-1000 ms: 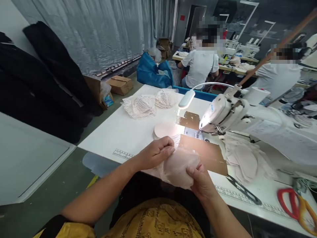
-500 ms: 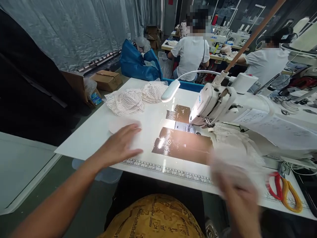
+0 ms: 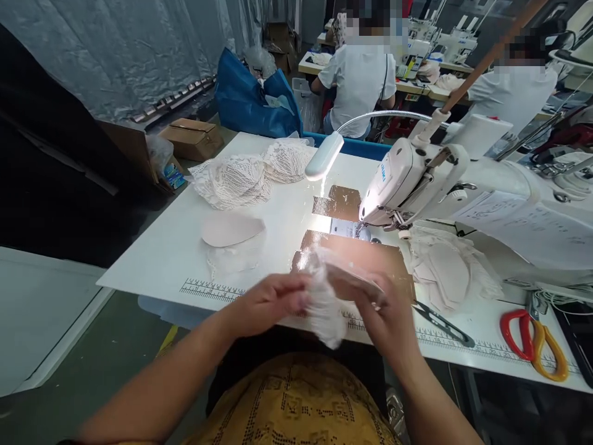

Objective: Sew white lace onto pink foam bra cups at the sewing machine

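My left hand [image 3: 282, 300] pinches the edge of a white lace piece [image 3: 325, 309], which hangs blurred in front of the table edge. My right hand [image 3: 386, 312] is closed on a pale fabric piece [image 3: 354, 278] that meets the lace; whether the two are joined I cannot tell. Beyond them stands a white sewing machine [image 3: 393, 179], its needle area lit by a small lamp [image 3: 324, 157]. On the table to the left lies a pale cup-shaped piece [image 3: 231, 230] with sheer lace under it. More pale pieces and lace [image 3: 447, 272] are piled right of the needle.
Lace cups [image 3: 236, 179] lie at the table's back left. Red-and-yellow-handled scissors [image 3: 532, 343] and a dark flat tool [image 3: 445, 324] rest at the right front. A ruler strip [image 3: 208, 289] runs along the front edge. Two co-workers in white shirts sit beyond, near a blue bag [image 3: 254, 99].
My left hand has left the pale piece on the table and come right. My right hand has come inward from the right pile; both now hold fabric before the machine.
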Demonstrator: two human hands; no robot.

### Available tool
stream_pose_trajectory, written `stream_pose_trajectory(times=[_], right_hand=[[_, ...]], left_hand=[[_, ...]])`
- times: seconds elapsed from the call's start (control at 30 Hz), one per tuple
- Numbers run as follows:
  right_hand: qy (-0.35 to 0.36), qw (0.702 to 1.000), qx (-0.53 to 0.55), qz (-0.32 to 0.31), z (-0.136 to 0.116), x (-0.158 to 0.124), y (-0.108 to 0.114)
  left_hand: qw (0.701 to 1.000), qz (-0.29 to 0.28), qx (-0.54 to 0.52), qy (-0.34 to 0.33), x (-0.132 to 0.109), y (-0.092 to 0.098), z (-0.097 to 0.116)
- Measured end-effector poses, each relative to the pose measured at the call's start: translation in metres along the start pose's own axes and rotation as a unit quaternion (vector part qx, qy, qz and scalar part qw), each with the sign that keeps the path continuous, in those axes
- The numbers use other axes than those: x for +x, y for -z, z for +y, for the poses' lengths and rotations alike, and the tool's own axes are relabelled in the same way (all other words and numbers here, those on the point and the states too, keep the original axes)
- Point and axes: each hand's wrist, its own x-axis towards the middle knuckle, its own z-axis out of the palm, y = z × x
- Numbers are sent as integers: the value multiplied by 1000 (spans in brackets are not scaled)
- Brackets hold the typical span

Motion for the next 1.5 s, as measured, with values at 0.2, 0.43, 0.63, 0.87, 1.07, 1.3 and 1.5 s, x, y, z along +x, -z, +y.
stream_pose_trajectory(times=[0.2,0.43,0.63,0.87,1.07,1.3,1.5], right_hand=[[-197,872,381,-237,11,4,-25],[-186,890,403,-107,9,-1,-25],[-139,947,278,-78,17,6,-19],[-65,976,186,-98,8,5,-9],[-5,987,129,-92,-4,7,-12],[18,996,84,-15,-5,15,-11],[4,996,93,-15,-4,19,-9]], left_hand=[[994,-44,-90,-41,7,-16,-3],[992,-10,-108,57,5,-5,-16],[990,21,-133,47,5,-11,-16],[993,90,71,17,12,-6,-4],[990,-10,136,31,33,-2,12],[994,-39,94,32,42,-8,13],[997,-35,51,49,50,-6,16]])
